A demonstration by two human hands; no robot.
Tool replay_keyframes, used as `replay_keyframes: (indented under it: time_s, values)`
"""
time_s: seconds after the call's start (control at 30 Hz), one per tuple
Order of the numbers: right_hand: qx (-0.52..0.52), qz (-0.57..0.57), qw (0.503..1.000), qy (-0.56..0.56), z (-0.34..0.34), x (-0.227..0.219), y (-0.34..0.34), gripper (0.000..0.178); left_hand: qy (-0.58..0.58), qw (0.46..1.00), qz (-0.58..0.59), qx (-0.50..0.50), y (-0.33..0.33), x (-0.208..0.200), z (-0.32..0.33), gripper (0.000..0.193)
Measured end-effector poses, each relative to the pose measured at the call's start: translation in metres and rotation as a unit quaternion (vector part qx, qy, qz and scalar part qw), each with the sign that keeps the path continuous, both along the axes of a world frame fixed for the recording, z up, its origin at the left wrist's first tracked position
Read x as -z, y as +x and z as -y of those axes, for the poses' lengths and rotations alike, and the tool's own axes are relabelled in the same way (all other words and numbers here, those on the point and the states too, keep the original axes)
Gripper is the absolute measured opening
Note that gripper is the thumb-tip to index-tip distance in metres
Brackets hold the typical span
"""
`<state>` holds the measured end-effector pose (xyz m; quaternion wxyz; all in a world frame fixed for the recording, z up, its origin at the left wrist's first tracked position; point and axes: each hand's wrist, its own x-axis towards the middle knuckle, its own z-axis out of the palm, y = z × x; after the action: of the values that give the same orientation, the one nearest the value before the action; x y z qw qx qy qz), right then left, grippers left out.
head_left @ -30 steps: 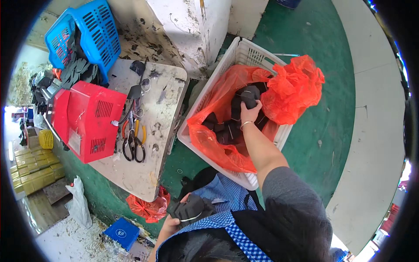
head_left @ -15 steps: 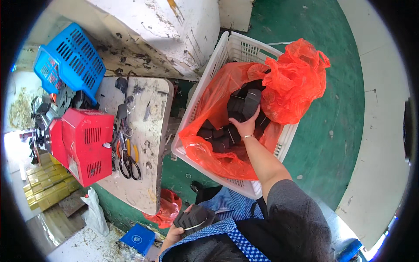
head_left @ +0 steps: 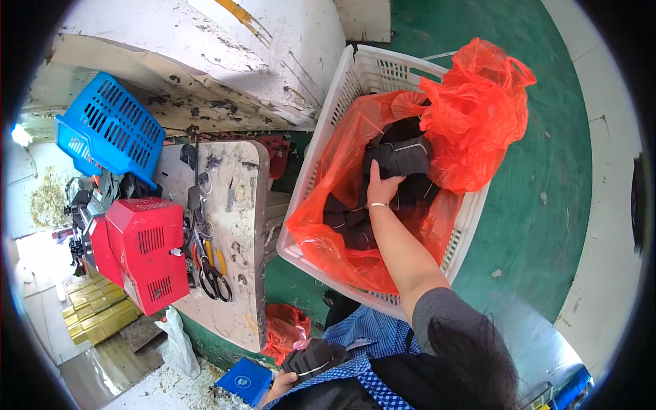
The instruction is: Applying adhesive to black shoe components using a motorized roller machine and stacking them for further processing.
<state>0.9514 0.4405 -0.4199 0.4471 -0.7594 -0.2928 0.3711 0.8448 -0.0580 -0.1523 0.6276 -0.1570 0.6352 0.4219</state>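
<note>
My right hand (head_left: 381,187) is closed on a black bundle (head_left: 404,157) with a thin pale band around it. That bundle lies among several similar dark bundles inside a thin red plastic bag (head_left: 473,113). The open bag lines a white plastic basket (head_left: 471,254), its gathered top flopped over the far right side. Near the lower edge, my left hand (head_left: 284,383) grips another black banded bundle (head_left: 311,359) close to my blue checked apron. What exactly the bundled pieces are, I cannot make out.
Left of the basket, a stained worktable (head_left: 236,239) carries a red machine (head_left: 152,253), scissors (head_left: 213,279) and orange-handled pliers (head_left: 209,251). A blue basket (head_left: 113,130) stands behind the machine. A red bag (head_left: 283,328) and a blue folder-like item (head_left: 246,381) lie below.
My right hand has shifted left, and its bundle has turned from upright to lying crosswise. The left hand still grips its bundle. The whole view has shifted slightly.
</note>
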Motion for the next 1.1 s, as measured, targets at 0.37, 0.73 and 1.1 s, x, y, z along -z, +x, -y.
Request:
replay_keyframes:
  time_s: [0.37,0.73,1.1]
  values:
    - [-0.003,-0.194,0.977,0.085,-0.036,0.018,0.040,0.067,-0.085,0.995,0.038,-0.021,0.000,0.036,0.082,0.076]
    - [0.117,-0.317,0.929,-0.151,-0.045,-0.084,0.069,0.092,0.012,0.994,0.103,-0.046,0.019,0.022,-0.014,0.081]
    - [-0.038,-0.496,0.851,-0.169,-0.079,-0.033,0.072,0.059,0.100,0.983,0.132,-0.081,0.024,-0.009,-0.111,0.085]
